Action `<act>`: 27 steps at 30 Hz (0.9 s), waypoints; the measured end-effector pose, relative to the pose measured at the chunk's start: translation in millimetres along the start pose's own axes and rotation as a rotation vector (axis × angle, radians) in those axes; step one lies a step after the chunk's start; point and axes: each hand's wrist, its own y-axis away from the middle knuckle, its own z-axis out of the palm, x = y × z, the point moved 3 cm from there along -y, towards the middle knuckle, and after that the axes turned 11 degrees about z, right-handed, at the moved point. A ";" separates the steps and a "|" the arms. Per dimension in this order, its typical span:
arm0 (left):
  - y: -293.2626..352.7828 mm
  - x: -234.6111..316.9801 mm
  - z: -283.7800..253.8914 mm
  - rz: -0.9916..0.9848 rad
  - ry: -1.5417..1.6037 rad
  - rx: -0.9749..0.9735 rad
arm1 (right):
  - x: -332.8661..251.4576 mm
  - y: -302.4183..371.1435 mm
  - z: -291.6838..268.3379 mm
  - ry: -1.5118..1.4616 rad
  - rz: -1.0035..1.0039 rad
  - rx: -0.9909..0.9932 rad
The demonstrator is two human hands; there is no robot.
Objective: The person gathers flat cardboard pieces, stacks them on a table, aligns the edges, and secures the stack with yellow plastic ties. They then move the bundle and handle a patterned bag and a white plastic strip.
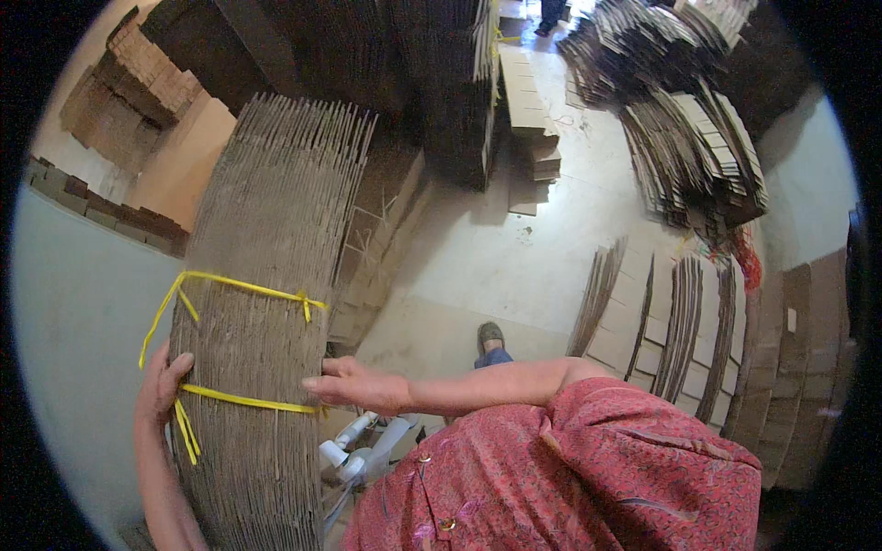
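A long stack of brown cardboard sheets (257, 344) stands on edge in front of me, its edges facing up. Two yellow straps cross it: the far strap (243, 286) has a knot near its right end, and the near strap (248, 399) passes between my hands. My left hand (165, 381) holds the stack's left side, thumb on top, its other fingers hidden. On the opposite side my right hand (356, 384) is closed against the edge, just above the near strap's end. Loose strap tails hang at the left.
Dark cardboard stacks (367, 64) rise beyond the bundle. More cardboard bundles (694, 156) lie at the far right, with sheets (680, 317) nearer on the floor (469, 220). A white pipe-like object (354, 459) stands between the stack and my body. Red cord (749, 262) lies at right.
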 end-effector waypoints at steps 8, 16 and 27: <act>-132.1 1.6 39.1 -0.128 0.001 -0.108 | -21.9 -47.5 -105.2 -0.073 0.005 0.190; -262.0 -50.6 77.4 -0.225 -0.052 -0.133 | -44.1 -85.2 -190.2 -0.136 0.117 0.377; -425.2 -125.3 121.1 -0.149 0.121 -0.226 | -34.0 -188.9 -289.5 -0.294 0.046 0.500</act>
